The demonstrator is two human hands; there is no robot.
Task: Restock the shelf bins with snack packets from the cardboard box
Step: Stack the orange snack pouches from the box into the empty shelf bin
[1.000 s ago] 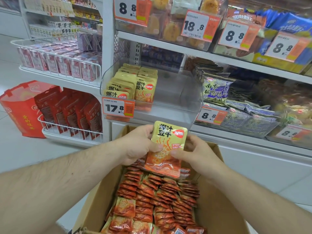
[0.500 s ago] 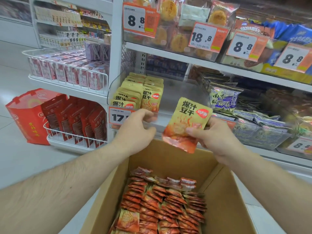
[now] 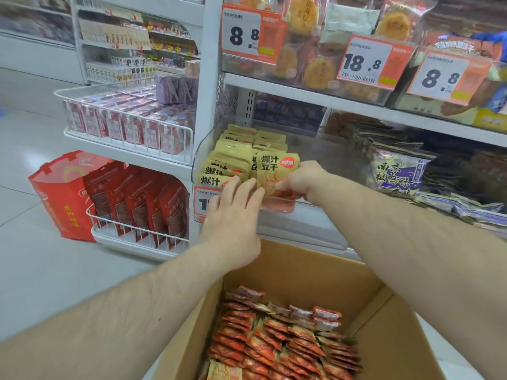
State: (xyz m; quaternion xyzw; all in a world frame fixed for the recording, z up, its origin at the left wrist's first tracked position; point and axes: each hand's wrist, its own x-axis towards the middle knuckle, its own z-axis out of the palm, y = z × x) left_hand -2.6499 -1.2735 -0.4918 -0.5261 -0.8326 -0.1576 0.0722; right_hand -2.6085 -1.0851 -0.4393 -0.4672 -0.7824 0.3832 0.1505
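Fingers of the left hand (image 3: 233, 215) cover the price tag (image 3: 204, 200), spread against binned packets (image 3: 227, 165). Right hand (image 3: 304, 181) pinches a snack packet (image 3: 274, 174).

Two hands (image 3: 233, 215) reach over one cardboard box (image 3: 384, 325) holding dozens of snack packets (image 3: 279, 341), too many to count. Above the box, four price tags (image 3: 248, 34) show, and one red bag (image 3: 59, 193) stands left of it.

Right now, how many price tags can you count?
4. An 8.8 tag, an 18.8 tag and another 8.8 tag on the upper shelf; one below is half hidden behind the left hand. More may lie out of frame.
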